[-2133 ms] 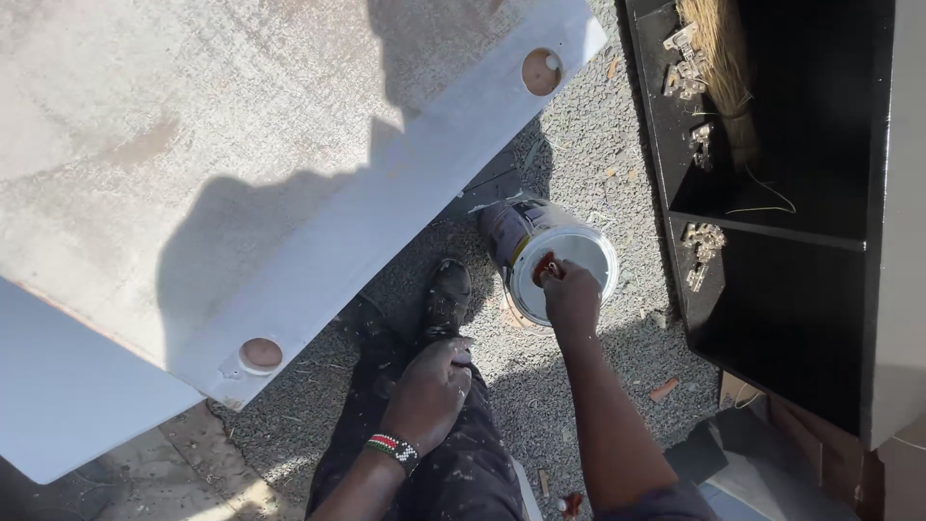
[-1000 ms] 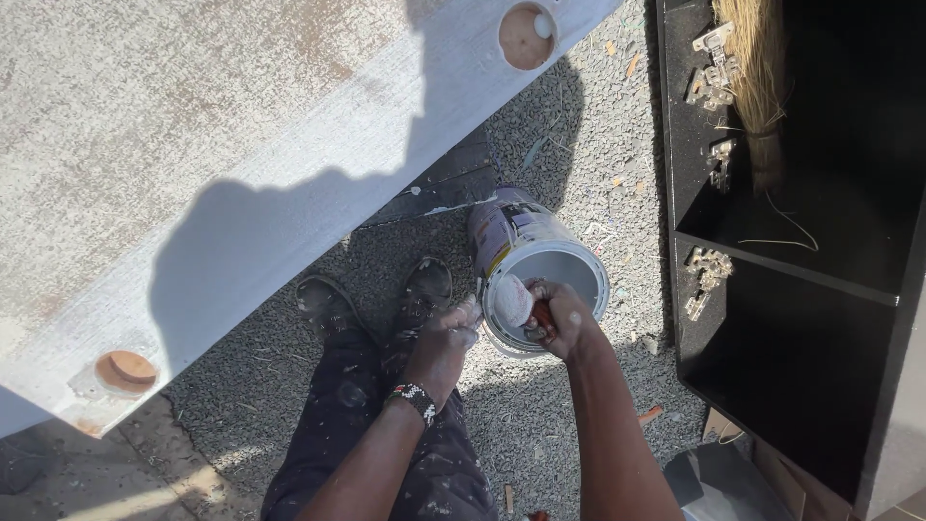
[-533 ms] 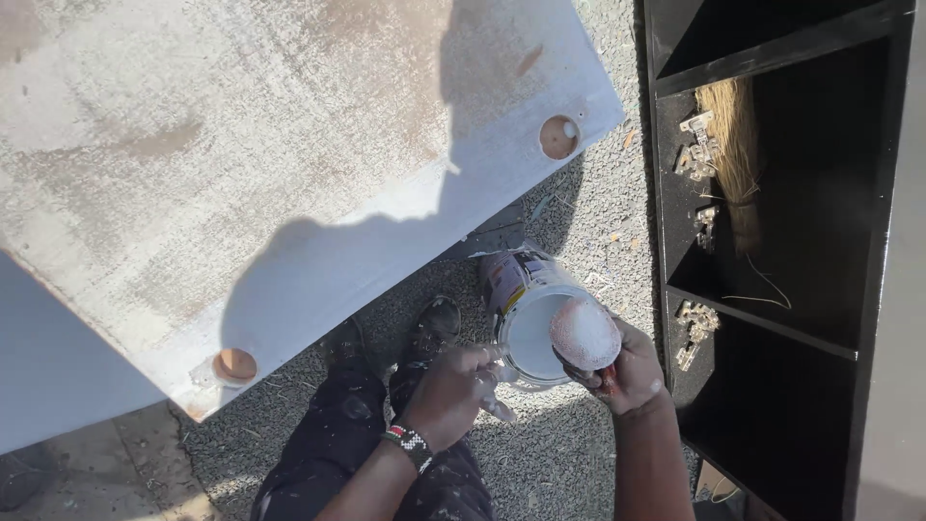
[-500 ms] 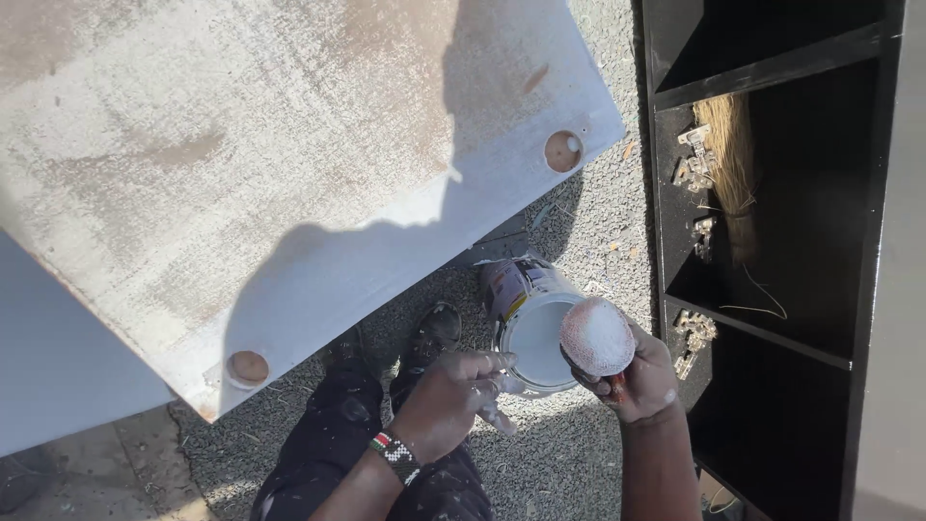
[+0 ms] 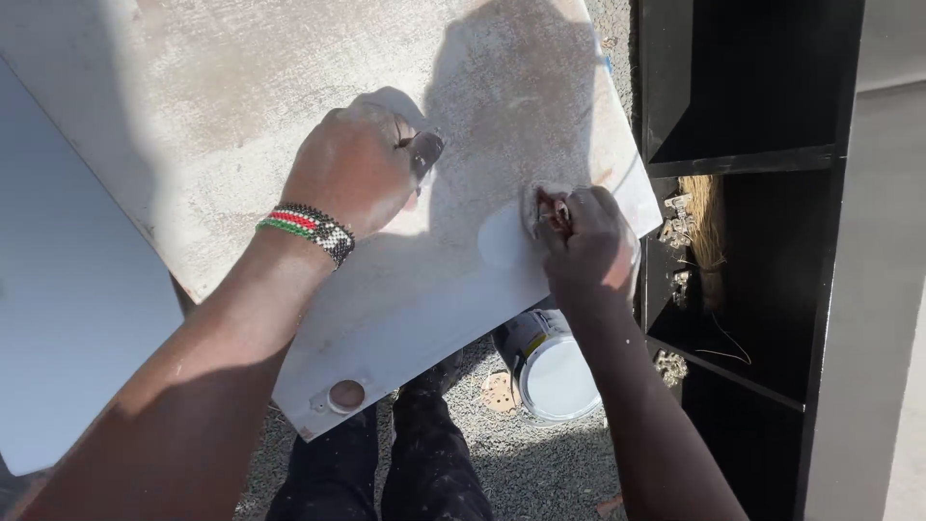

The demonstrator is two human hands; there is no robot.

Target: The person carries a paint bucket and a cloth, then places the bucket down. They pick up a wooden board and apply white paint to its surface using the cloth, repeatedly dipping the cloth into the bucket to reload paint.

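The large flat white-primed board [image 5: 241, 106] lies tilted across the scene; the left hand [image 5: 352, 169] rests on its middle, fingers curled around a small dark tool [image 5: 424, 152]. The right hand [image 5: 584, 241], near the board's lower right edge, pinches a small paint-smeared applicator [image 5: 542, 210] beside a fresh white patch [image 5: 502, 236]. Below that edge an open tin of white paint [image 5: 550, 365] stands on gravel, and right of the board stands a black shelving unit [image 5: 830, 289].

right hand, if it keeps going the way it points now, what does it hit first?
The right hand points left across the board. First in line is the wet white patch right at its fingertips; further on, probably the left hand, though its height is unclear.
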